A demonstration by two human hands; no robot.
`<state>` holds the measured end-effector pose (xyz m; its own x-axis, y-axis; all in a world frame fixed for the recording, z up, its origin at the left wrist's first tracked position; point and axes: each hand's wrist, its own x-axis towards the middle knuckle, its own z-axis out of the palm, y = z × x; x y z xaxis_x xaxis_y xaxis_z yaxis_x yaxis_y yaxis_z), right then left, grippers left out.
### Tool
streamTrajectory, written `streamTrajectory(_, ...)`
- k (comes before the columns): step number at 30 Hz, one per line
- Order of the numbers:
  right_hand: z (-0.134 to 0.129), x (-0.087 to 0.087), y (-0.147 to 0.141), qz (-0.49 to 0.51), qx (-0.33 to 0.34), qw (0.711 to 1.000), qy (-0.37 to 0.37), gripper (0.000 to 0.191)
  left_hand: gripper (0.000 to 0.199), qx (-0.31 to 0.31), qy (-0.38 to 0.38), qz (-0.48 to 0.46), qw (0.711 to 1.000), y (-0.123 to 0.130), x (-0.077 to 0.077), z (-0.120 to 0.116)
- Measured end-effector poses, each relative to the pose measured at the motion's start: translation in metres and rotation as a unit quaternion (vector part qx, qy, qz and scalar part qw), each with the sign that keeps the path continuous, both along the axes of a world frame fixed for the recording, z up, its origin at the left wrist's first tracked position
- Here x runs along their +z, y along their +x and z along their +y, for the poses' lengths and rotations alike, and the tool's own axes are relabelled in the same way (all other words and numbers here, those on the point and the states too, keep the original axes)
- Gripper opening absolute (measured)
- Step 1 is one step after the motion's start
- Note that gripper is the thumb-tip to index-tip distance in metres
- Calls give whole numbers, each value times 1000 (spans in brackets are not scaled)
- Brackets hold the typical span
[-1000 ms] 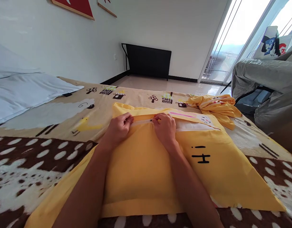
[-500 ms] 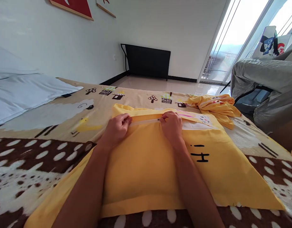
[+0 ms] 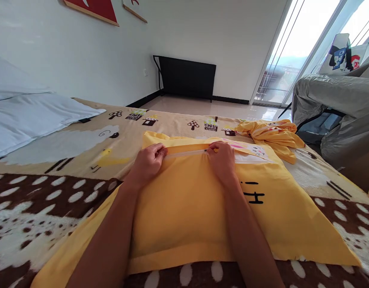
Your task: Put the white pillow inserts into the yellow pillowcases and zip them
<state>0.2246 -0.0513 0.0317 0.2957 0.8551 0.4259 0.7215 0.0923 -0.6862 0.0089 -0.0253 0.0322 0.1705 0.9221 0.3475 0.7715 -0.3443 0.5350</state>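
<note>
**Right hand (image 3: pixel 223 160) and left hand (image 3: pixel 150 162) found pinched on yellow fabric pillow cover (image 3: pixel 184 208)**

The small dark zip slider (image 3: pixel 206 151) is gripped between the thumb and fingers of the right hand. The left hand is narrowed on the folded edge of the cover, to the left of the slider. Between the two hands, a thin white zip (image 3: pixel 186 153) is stretched. The cover is laid flat beneath both hands and is extended past them on either side and towards the wearer.

Just right of the right hand, white material (image 3: pixel 252 159) is exposed in a gap; black "Hi" lettering (image 3: pixel 255 196) is printed nearer the wearer. Beyond the right hand, to its right, a bunched yellow patterned cloth (image 3: pixel 274 136) is noted. A beige-and-brown printed blanket (image 3: pixel 172 122) is spread under everything. Well left of the left hand, a white fabric pillow (image 3: pixel 31 116) is seen. Farther off, ahead of both hands, a black rectangular panel (image 3: pixel 187 78) is stood by the wall.
</note>
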Motion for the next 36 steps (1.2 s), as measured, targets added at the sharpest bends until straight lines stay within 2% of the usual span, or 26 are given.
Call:
streamTrajectory(20, 0, 1, 13, 9, -23, 1000, 3, 13, 26, 4, 0, 1, 1000, -1, -2, 1)
streamTrajectory(28, 0, 1, 19, -17, -37, 999, 22, 14, 28, 10, -5, 2, 1000, 0, -1, -1)
streamTrajectory(36, -3, 5, 21, -39, -49, 998, -14, 12, 26, 7, 3, 3, 1000, -3, -3, 3)
